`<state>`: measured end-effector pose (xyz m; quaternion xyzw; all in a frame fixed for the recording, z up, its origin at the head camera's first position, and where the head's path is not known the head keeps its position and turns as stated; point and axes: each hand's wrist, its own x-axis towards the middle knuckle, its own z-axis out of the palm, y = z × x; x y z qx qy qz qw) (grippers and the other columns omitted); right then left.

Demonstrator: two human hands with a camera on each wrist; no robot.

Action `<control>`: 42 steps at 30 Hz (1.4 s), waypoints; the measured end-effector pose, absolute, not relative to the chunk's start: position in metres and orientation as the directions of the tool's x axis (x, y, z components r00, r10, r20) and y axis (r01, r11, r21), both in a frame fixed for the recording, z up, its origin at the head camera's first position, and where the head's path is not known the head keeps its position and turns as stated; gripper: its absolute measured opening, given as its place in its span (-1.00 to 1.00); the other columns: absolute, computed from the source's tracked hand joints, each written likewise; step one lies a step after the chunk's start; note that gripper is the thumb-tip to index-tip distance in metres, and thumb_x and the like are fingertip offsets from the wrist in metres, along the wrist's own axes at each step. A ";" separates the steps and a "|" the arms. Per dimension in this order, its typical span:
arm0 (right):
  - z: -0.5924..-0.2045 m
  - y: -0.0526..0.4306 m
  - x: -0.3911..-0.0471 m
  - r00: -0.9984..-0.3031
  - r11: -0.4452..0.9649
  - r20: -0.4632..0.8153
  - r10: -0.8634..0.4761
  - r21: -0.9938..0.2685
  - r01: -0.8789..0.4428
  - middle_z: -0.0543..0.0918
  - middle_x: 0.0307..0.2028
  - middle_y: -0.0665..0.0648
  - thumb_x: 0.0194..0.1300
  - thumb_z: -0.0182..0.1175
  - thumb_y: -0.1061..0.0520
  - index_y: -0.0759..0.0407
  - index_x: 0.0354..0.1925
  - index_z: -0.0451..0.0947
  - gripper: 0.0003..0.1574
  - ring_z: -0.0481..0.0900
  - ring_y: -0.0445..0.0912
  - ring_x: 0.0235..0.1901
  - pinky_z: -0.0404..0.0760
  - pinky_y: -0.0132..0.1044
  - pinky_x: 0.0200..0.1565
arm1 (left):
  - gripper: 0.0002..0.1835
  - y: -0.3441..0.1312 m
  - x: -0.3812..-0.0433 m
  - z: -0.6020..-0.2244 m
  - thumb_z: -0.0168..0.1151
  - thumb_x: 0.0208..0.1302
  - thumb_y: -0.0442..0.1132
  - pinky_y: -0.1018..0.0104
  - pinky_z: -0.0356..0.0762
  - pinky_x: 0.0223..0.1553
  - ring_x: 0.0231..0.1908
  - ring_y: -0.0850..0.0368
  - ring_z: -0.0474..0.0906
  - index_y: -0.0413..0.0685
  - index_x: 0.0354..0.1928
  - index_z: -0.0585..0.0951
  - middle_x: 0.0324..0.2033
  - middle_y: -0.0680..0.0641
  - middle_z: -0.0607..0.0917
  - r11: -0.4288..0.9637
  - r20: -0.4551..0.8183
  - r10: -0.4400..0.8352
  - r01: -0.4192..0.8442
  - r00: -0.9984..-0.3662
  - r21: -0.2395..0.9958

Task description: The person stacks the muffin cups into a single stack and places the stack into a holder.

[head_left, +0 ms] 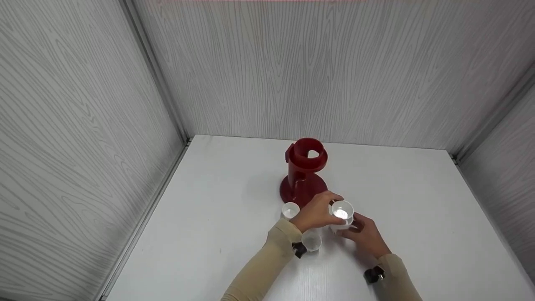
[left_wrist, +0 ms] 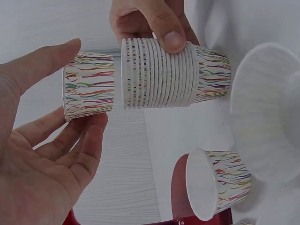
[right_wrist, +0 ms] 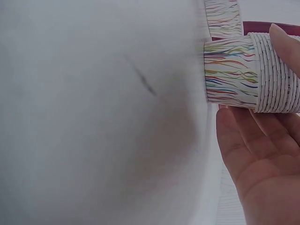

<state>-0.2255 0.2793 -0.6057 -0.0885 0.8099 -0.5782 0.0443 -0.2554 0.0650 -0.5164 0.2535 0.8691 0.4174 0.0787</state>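
My left hand pinches a single paper cup between thumb and fingers. This cup is white with colourful wavy stripes. Its base faces the top rim of a stack of matching cups, a narrow gap between them in the left wrist view. The right hand grips that stack, thumb across the layered rims, fingers on the other side. In the right wrist view the stack's striped lower end sticks out past the fingers. One loose cup stands by the left wrist, another cup just below it.
A red stand with a ring-shaped top and round base is on the white table, beyond the hands. Grey wood-grain panels enclose the back and sides. Each wrist wears a small black device.
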 end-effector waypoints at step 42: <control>-0.605 0.280 -0.224 -0.980 0.351 0.035 -0.198 -0.930 -0.104 0.67 0.21 0.19 0.16 0.54 0.19 0.12 0.28 0.59 -0.29 0.66 -0.21 0.11 0.70 -0.35 0.11 | -0.30 0.077 -0.259 -0.536 0.68 0.00 -0.06 0.51 0.55 0.01 -0.04 0.29 0.53 -0.02 0.25 0.68 0.05 0.04 0.69 0.601 -0.009 0.478 0.319 -0.878 0.733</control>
